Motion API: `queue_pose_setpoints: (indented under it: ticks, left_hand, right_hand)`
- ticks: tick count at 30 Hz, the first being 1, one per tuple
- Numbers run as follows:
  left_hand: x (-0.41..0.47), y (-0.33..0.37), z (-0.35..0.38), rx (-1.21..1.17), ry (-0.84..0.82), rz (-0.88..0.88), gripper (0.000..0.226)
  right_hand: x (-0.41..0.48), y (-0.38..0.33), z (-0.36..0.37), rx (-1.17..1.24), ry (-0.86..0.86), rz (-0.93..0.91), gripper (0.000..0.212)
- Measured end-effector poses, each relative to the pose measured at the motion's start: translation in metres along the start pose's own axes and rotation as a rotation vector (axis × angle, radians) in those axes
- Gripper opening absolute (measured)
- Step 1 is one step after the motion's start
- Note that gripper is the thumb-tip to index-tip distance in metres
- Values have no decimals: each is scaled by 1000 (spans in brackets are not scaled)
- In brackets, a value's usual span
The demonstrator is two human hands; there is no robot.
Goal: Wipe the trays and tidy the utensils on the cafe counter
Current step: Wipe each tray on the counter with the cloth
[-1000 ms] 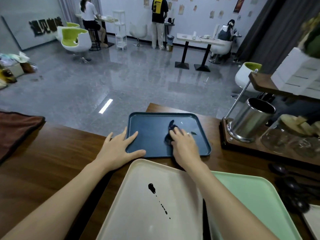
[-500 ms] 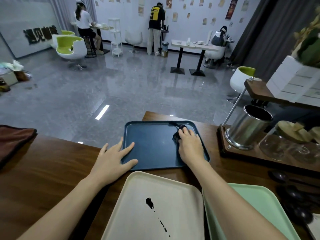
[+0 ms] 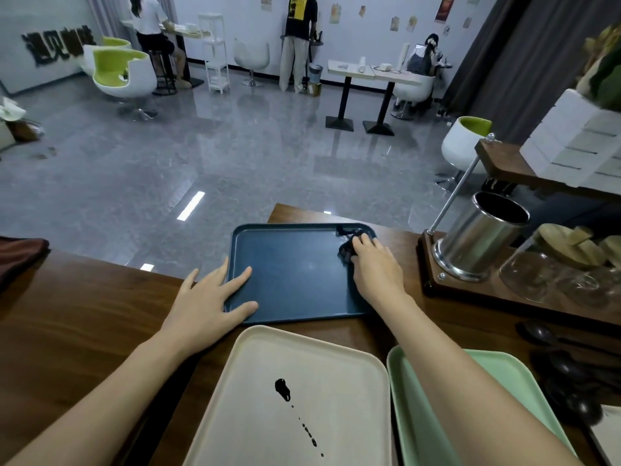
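A dark blue tray lies on the wooden counter. My left hand rests flat on its near left corner, fingers spread. My right hand presses a small dark cloth onto the tray's far right corner, fingers curled over it. Nearer me lie a cream tray with a dark spill and a trail of drops, and a mint green tray partly under my right forearm. Dark spoons lie at the right.
A steel utensil cup stands on a wooden stand at the right, next to glass jars. A brown cloth lies at the counter's far left. Beyond the counter is the cafe floor with chairs, tables and people.
My right hand has slid the cloth from the tray's middle to its far right corner. My left hand has stayed on the tray's near left corner.
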State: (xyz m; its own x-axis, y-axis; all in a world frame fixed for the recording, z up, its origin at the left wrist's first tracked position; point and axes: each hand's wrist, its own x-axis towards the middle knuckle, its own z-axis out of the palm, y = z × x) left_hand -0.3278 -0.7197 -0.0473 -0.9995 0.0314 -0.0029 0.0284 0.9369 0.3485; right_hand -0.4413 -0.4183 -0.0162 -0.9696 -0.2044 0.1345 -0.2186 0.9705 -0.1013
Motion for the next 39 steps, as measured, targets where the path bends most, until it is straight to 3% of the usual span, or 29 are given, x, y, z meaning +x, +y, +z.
queue_pose_setpoints:
  ticks: [4,11,14,17,21,23,29,33,39]
  left_hand:
    - [-1,1,0,6,-6,-1,87]
    - [-1,4,-2,-19,53,33,81]
    - [-3,7,-2,-115,116,22,71]
    - [-4,6,0,-134,134,6,85]
    - [-2,5,2,-85,127,11,99]
    - [-2,5,2,-77,126,14,102]
    - [-1,3,3,-68,110,6,106]
    - [-3,8,-2,-90,98,19,119]
    - [-6,7,-7,-111,42,48,135]
  right_hand:
    - [23,-35,12,8,-30,-7,46]
    - [18,-157,24,70,-93,-465,48]
    - [9,-143,15,127,-133,-515,47]
    - [4,-115,8,165,-154,-505,45]
    - [29,-71,10,112,-47,-232,38]
    - [33,-73,15,29,-27,-183,39]
    - [29,-135,25,18,-60,-435,53]
    - [18,-144,15,99,-158,-551,50]
    - [-24,-127,-6,222,-259,-573,51]
